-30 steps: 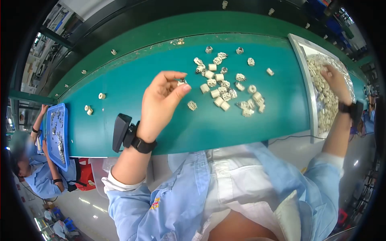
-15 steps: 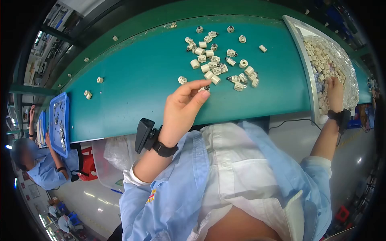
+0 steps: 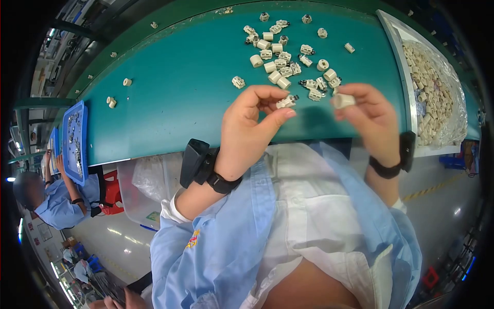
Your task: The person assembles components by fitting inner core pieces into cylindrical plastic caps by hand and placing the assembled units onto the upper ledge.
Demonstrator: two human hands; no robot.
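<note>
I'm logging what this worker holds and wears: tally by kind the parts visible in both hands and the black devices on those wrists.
Slotted cream piece, in the left hand: 1
Smooth cream cap, in the right hand: 1
Black wrist devices, one per wrist: 2
Total: 4

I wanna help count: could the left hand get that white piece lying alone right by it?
Probably yes: nothing covers the white piece beside the left hand, though that hand pinches a black-tipped piece.
</note>
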